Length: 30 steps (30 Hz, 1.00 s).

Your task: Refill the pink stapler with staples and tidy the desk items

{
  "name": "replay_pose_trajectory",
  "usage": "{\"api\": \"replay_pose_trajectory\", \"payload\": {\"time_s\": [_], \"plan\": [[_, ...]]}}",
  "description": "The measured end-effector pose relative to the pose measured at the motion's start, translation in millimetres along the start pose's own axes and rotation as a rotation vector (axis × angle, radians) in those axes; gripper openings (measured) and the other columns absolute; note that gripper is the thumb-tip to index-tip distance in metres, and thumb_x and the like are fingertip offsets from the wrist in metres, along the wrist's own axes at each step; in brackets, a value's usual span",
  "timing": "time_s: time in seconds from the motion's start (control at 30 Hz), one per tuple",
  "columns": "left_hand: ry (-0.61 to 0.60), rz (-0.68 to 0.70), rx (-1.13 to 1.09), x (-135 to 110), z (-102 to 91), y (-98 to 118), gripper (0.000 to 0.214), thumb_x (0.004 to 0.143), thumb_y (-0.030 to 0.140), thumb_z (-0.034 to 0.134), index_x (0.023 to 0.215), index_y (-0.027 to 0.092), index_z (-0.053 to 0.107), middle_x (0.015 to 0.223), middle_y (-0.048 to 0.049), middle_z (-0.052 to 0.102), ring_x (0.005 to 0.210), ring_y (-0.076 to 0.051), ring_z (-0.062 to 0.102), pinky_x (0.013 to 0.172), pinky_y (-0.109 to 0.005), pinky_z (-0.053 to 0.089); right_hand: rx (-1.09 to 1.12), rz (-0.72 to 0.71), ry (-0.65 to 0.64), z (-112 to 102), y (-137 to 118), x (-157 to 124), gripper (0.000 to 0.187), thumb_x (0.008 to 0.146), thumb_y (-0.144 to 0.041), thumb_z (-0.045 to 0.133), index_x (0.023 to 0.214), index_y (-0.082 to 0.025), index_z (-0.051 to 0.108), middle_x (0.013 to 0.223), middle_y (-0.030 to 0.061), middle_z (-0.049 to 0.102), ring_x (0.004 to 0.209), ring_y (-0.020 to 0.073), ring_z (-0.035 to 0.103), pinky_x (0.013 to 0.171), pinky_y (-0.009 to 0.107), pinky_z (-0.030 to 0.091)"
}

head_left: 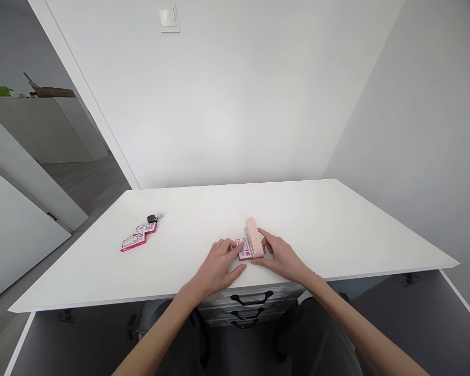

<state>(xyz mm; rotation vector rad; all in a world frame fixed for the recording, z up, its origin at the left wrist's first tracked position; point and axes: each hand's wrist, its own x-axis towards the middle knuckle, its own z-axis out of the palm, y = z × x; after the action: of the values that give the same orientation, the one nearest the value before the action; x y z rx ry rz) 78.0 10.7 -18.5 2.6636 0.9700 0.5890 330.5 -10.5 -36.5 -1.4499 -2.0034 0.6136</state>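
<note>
Near the table's front edge stands a pink stapler (254, 237), its long axis pointing away from me. My right hand (280, 256) is closed around its right side, with the thumb at the near end and the index finger farther up. Against the stapler's left side lies a small red-and-white box (245, 254), flat on the table. My left hand (221, 263) holds this box, with the fingers over its left part and the thumb by its near edge. The left fingers partly cover the box.
Two more red-and-white boxes (133, 241) overlap on the left of the white table (196, 209). A small black item with a light metallic end (152, 218) lies just behind them. Drawers with black handles (251, 298) sit below the front edge. A wall (227, 104) rises behind.
</note>
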Motion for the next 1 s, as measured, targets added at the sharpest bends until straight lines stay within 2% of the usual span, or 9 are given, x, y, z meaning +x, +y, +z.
{"api": "replay_pose_trajectory", "payload": {"time_s": [0.2,0.33,0.4,0.5,0.57,0.63,0.77,0.9,1.0], "plan": [[-0.032,-0.026,-0.023,-1.9,-4.5,1.8,0.056,0.099,0.038,0.056,0.153,0.026,0.046,0.126,-0.0104,0.059,0.115,-0.028,0.054,0.104,-0.047,0.045,0.035,0.023,-0.013,-2.0,-4.0,-1.7,0.084,0.086,-0.056,0.072,0.157,-0.03,0.034,0.101,0.0029,0.068,0.088,0.0238,0.058,0.087,0.04,0.048],[-0.031,-0.076,-0.094,-12.6,-23.5,-15.5,0.076,0.093,0.04,0.064,0.16,0.03,0.032,0.128,-0.0089,0.058,0.117,-0.026,0.056,0.106,-0.043,0.046,0.126,0.077,-0.039,-5.1,-4.5,-4.5,0.096,0.081,-0.057,0.077,0.16,-0.03,0.028,0.102,0.0018,0.067,0.091,0.0234,0.058,0.091,0.04,0.048],[0.048,-0.171,-0.068,-24.7,-38.3,-35.3,0.068,0.094,0.04,0.061,0.158,0.029,0.037,0.123,-0.008,0.059,0.113,-0.025,0.058,0.105,-0.042,0.047,0.205,0.105,-0.039,-6.7,-4.8,-5.4,0.101,0.08,-0.057,0.078,0.161,-0.029,0.025,0.096,0.0,0.067,0.09,0.0228,0.058,0.091,0.04,0.048],[0.332,-0.392,0.153,-52.2,-63.7,-72.7,0.049,0.096,0.042,0.055,0.142,0.024,0.055,0.124,-0.0113,0.056,0.118,-0.029,0.055,0.109,-0.046,0.043,0.325,0.127,-0.024,-8.7,-5.4,-5.0,0.093,0.087,-0.056,0.071,0.161,-0.026,0.024,0.089,-0.0015,0.065,0.086,0.0216,0.057,0.089,0.038,0.047],[0.491,-0.588,0.371,-73.7,-80.0,-95.2,0.053,0.092,0.045,0.057,0.137,0.017,0.058,0.127,-0.0163,0.051,0.124,-0.035,0.049,0.111,-0.052,0.039,0.375,0.131,-0.003,-9.4,-5.5,-4.2,0.083,0.092,-0.055,0.063,0.16,-0.024,0.025,0.088,-0.0012,0.066,0.084,0.021,0.057,0.088,0.038,0.047],[0.538,-0.795,0.543,-93.0,-93.6,-110.4,0.061,0.089,0.052,0.058,0.138,0.014,0.058,0.13,-0.0204,0.046,0.126,-0.041,0.044,0.109,-0.058,0.037,0.395,0.134,0.011,-9.6,-5.2,-3.5,0.077,0.096,-0.054,0.058,0.159,-0.023,0.026,0.089,-0.0005,0.067,0.085,0.0209,0.058,0.089,0.039,0.046],[0.448,-0.965,0.615,-113.7,-108.8,-116.6,0.07,0.09,0.063,0.053,0.146,0.021,0.055,0.132,-0.0209,0.041,0.129,-0.043,0.041,0.107,-0.058,0.037,0.392,0.128,0.008,-8.8,-3.4,-3.9,0.075,0.097,-0.054,0.057,0.158,-0.024,0.027,0.091,0.0003,0.068,0.09,0.022,0.061,0.091,0.04,0.047],[0.325,-1.018,0.564,-114.7,-110.8,-111.4,0.067,0.093,0.066,0.045,0.142,0.024,0.062,0.135,-0.0212,0.046,0.13,-0.046,0.043,0.107,-0.06,0.036,0.371,0.121,0.017,-7.7,-1.5,-5.1,0.074,0.097,-0.055,0.056,0.158,-0.026,0.028,0.092,0.0005,0.07,0.091,0.0223,0.063,0.092,0.041,0.048],[0.294,-1.011,0.545,-113.1,-109.6,-110.9,0.068,0.094,0.065,0.042,0.142,0.022,0.061,0.135,-0.0217,0.054,0.13,-0.046,0.047,0.107,-0.061,0.037,0.373,0.106,0.028,-7.1,-0.8,-5.2,0.075,0.096,-0.054,0.057,0.159,-0.026,0.027,0.091,0.0,0.07,0.09,0.0219,0.064,0.092,0.041,0.049]]}}
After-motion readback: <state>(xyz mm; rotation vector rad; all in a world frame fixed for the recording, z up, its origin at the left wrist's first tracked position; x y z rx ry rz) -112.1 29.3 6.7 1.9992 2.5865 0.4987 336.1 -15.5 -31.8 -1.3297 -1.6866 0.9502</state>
